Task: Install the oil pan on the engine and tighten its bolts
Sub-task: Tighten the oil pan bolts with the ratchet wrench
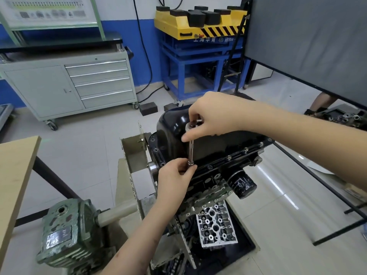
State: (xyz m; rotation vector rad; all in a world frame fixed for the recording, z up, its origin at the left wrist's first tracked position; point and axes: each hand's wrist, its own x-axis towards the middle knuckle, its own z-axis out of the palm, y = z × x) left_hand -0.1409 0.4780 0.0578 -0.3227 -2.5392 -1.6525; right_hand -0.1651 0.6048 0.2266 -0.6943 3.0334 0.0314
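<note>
Black oil pan (172,133) sits on the engine (208,187), four bolts (245,149) showing along its right flange. Right hand (210,118) grips the top of one upright driver (191,149); left hand (174,175) pinches its lower end at the flange. Yellow lift (198,22) behind reads "HYXN".

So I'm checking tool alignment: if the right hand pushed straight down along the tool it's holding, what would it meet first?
Probably the left hand, whose fingers pinch the slim metal socket driver at the glossy black oil pan's flange; depth is unclear.
</note>
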